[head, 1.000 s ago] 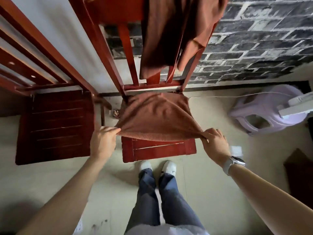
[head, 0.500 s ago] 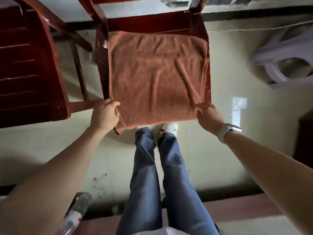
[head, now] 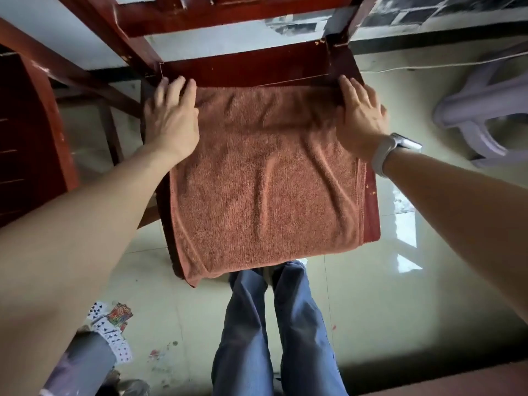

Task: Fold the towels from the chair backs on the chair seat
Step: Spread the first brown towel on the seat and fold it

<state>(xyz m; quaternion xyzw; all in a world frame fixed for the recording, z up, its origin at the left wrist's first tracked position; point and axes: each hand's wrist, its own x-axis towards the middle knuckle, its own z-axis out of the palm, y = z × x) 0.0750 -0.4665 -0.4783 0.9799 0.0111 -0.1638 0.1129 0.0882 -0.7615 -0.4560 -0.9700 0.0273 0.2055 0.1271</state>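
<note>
At the far left stands a second dark red wooden chair (head: 25, 132), apart from the work. Scattered playing cards (head: 113, 332) lie on the pale tiled floor (head: 371, 295) at lower left. The left hand (head: 171, 115) lies flat with straight, slightly spread fingers on the far left corner of the rust-brown terry towel (head: 263, 181), its fingertips reaching past the towel's far edge onto the red wooden chair seat (head: 245, 70). The towel is spread over that seat, its near edge hanging off the front just above the person's blue jeans (head: 271, 324). The right hand (head: 360, 112), with a white wristwatch (head: 391, 152), presses flat and open on the towel's far right corner. A pale plastic stool (head: 483, 110) lies at the far right.
</note>
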